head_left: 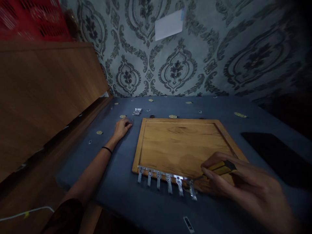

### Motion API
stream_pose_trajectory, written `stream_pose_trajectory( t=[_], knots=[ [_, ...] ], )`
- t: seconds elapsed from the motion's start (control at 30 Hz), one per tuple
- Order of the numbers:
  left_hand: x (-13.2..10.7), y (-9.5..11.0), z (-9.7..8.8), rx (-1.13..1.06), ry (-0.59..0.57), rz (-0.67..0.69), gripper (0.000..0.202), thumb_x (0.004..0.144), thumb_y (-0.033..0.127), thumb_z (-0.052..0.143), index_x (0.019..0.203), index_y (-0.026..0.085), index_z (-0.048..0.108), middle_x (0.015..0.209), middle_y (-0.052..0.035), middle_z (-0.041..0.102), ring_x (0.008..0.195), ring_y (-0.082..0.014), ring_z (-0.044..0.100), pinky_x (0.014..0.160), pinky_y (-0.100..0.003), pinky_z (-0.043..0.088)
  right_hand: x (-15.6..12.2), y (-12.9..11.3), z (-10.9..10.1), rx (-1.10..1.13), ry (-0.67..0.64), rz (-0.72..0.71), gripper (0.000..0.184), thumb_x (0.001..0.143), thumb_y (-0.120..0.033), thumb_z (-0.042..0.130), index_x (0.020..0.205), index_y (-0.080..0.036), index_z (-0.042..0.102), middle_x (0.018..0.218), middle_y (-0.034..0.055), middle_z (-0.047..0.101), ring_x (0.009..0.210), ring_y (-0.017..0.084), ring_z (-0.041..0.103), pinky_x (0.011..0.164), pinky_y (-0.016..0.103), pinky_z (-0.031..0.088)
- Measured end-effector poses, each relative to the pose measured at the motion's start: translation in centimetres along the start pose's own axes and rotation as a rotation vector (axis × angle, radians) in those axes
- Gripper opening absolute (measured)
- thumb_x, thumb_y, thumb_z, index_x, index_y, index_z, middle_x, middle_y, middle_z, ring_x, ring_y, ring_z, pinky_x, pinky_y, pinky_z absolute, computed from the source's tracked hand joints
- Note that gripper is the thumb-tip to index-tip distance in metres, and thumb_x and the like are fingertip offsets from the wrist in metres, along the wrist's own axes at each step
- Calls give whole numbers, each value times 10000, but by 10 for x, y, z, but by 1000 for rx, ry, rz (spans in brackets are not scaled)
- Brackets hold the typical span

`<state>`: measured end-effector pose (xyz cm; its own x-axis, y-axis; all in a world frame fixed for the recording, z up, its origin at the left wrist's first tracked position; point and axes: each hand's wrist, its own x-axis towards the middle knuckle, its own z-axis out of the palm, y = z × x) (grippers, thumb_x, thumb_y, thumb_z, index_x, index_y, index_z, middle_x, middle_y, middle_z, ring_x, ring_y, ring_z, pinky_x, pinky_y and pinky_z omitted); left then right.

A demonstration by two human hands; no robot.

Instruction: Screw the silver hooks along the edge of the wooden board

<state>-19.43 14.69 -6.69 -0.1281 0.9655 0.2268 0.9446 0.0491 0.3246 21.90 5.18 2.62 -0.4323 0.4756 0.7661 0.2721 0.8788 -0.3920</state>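
Observation:
My right hand is closed around a screwdriver with a yellow and black handle. Its shaft slants down left to the rightmost metal hinge on the near edge of a wooden panel. Several similar silver hinges line that edge to its left, their arms sticking out toward me. On the cloth left of the panel rests my left hand, its fingers curled together. A tiny object shows by its fingertips; whether it is held is unclear. Beyond lies a small pile of silver hinges.
A patterned blue-grey cloth covers the work surface. At the right lies a dark flat object. A wooden cabinet stands along the left, with a red crate on top. Behind is a papered wall.

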Motion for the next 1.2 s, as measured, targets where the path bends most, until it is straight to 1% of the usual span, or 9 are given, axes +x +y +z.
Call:
stream_pose_trajectory(
  t=[0.13, 0.3, 0.47, 0.7, 0.87, 0.97, 1.03, 1.13, 1.2],
  knots=[
    [-2, 4, -1, 28, -4, -12, 362, 1019, 386, 663, 1313, 177, 636, 1323, -110, 655, 1126, -245, 680, 957, -463, 601, 1, -1, -2, 12, -9, -2, 175, 975, -220, 588, 812, -278, 616, 649, -38, 688, 522, 129, 693, 465, 195, 540],
    [-1, 4, -1, 54, -3, -8, 363, 1019, 385, 662, 1317, 178, 635, 1330, -111, 652, 1134, -247, 677, 962, -466, 599, -4, 1, -3, 30, -16, 53, 170, 959, -222, 606, 801, -276, 636, 654, -36, 700, 537, 145, 707, 480, 216, 558],
    [-2, 1, -5, 50, -26, 41, 364, 1019, 384, 664, 1316, 176, 635, 1327, -111, 654, 1132, -247, 678, 961, -466, 600, -7, 1, -2, 32, -16, 108, 191, 952, -249, 617, 766, -271, 649, 656, -27, 707, 518, 146, 693, 472, 226, 555],
    [-8, -4, -10, 15, -37, 89, 362, 1018, 383, 665, 1311, 173, 636, 1315, -109, 658, 1120, -244, 682, 952, -461, 603, 1, -5, -5, 69, -30, 106, 209, 953, -263, 621, 746, -268, 653, 641, -14, 703, 516, 167, 698, 446, 251, 560],
    [-9, -3, -7, 5, 9, 91, 359, 1019, 383, 664, 1312, 177, 637, 1326, -111, 654, 1134, -247, 677, 964, -467, 598, -2, -3, -4, 78, -42, 135, 188, 954, -267, 614, 770, -272, 648, 643, -11, 693, 517, 167, 687, 452, 261, 554],
    [-11, 2, -9, 4, 60, 97, 356, 1019, 382, 663, 1309, 177, 639, 1323, -110, 656, 1129, -245, 679, 962, -465, 599, -6, 2, -5, 77, -66, 100, 150, 936, -199, 623, 811, -281, 634, 673, -14, 700, 550, 163, 700, 480, 244, 556],
    [-13, 6, -14, -3, 102, 103, 355, 1019, 384, 663, 1305, 176, 640, 1312, -108, 660, 1116, -241, 682, 953, -459, 602, -8, 5, -6, 58, -93, 87, 162, 916, -141, 630, 844, -286, 630, 703, -12, 710, 585, 161, 713, 513, 236, 562],
    [-17, 18, -27, -41, 154, 127, 307, 1019, 386, 662, 1232, 164, 664, 1226, -92, 687, 1051, -220, 692, 921, -432, 603, -9, 5, -7, 64, -75, 64, 184, 906, -106, 654, 838, -272, 611, 727, -20, 715, 594, 120, 704, 522, 196, 532],
    [-21, 31, -39, -88, 182, 156, 204, 1029, 343, 623, 1037, 153, 697, 1041, -69, 709, 974, -209, 685, 905, -399, 583, -8, 3, -7, 67, -66, 39, 203, 897, -98, 689, 788, -250, 608, 712, -28, 714, 591, 93, 699, 537, 171, 516]
  ],
)
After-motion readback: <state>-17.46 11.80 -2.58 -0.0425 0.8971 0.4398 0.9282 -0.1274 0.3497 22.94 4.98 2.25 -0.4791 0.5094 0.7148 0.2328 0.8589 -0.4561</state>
